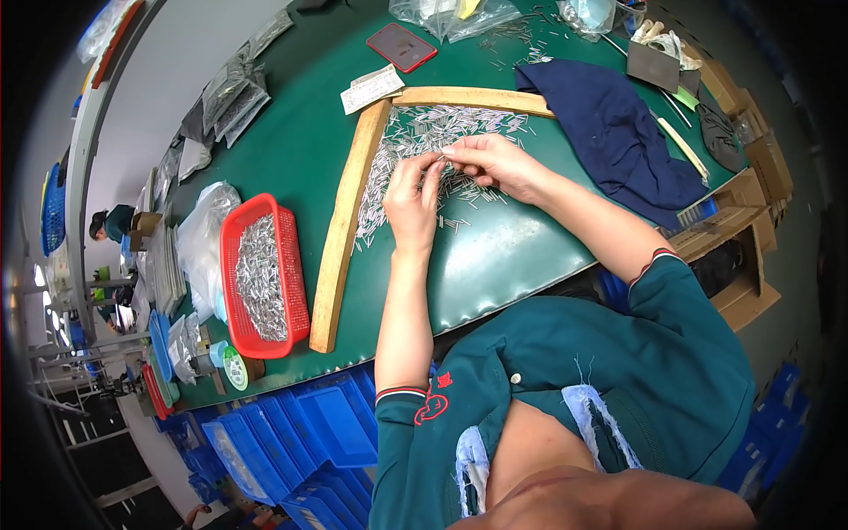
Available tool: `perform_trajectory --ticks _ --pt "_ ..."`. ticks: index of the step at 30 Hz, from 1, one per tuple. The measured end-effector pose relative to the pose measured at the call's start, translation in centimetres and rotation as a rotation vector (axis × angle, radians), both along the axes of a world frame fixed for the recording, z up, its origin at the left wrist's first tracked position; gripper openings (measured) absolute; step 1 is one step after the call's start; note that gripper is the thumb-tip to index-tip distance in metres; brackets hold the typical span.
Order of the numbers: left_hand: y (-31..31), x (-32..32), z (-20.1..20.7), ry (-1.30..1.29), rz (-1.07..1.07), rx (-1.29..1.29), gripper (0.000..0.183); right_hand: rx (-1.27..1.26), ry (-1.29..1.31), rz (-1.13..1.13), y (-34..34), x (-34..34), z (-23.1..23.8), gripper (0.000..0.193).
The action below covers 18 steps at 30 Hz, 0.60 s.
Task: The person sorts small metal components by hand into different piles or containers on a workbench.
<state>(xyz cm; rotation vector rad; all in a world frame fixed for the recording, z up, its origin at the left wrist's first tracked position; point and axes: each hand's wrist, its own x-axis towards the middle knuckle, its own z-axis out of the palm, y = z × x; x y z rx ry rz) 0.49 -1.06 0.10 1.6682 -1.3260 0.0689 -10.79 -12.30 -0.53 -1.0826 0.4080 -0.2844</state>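
Observation:
Over a pile of small silvery metal pins [420, 128] my two hands meet at the fingertips. My left hand [412, 199] is closed in a pinch, and my right hand [499, 166] pinches from the other side. Whatever lies between the fingertips is too small to name, though loose pins lie all around it. Two wooden strips, one long on the left [349, 225] and one across the far side [477, 97], form a corner that bounds the pile. Left of the long strip stands a red plastic basket [300, 314] filled with similar pins.
A red-edged phone [402, 48] and a paper slip [371, 89] lie beyond the strips on the green table [305, 124]. Dark blue cloth [609, 132] covers the right side. Clear bags [208, 238] line the left; blue bins [331, 424] sit below the front edge.

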Motion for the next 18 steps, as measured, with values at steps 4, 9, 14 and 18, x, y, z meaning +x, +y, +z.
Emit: perform_trajectory --ticks 4,9,14,18 --pt "-0.1 0.0 -0.3 0.579 -0.09 -0.011 0.016 0.384 -0.05 0.011 -0.3 -0.1 0.3 0.016" --pt "-0.2 0.2 -0.2 0.857 -0.184 -0.054 0.023 0.28 -0.077 -0.032 0.1 -0.3 0.6 0.013" --pt "-0.2 0.4 0.0 0.968 -0.241 -0.077 0.033 -0.138 0.024 -0.104 0.7 0.1 0.6 0.017" --pt "-0.3 0.2 -0.3 0.854 -0.222 -0.074 0.033 -0.275 -0.037 -0.194 0.8 0.3 -0.2 0.021"
